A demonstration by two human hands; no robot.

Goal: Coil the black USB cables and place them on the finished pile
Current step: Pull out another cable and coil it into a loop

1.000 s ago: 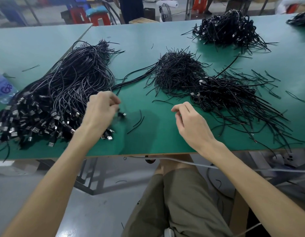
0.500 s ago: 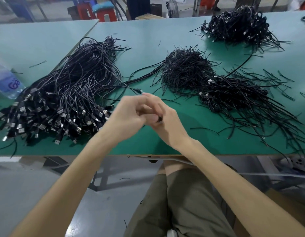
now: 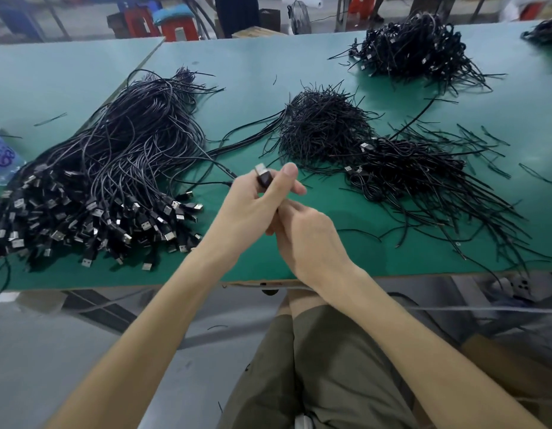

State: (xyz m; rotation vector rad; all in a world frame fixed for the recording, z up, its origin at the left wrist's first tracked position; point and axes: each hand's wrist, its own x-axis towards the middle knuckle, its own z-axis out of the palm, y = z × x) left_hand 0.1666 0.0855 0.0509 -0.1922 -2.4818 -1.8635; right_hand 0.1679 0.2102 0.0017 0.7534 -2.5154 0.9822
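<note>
While aloft, left hand (image 3: 248, 209) pinching a USB cable (image 3: 265, 183) at its plug (image 3: 261, 169), right hand (image 3: 310, 243) seemingly gripping it.

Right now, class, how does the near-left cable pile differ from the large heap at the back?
The near-left pile lies in long, roughly parallel strands; the back heap is a tangled mound. The near-left pile's plugs cluster at its front end; the back heap's are scattered. Both are black USB cables on the green table.

Black cables (image 3: 113, 168) on green table (image 3: 243, 66).
</note>
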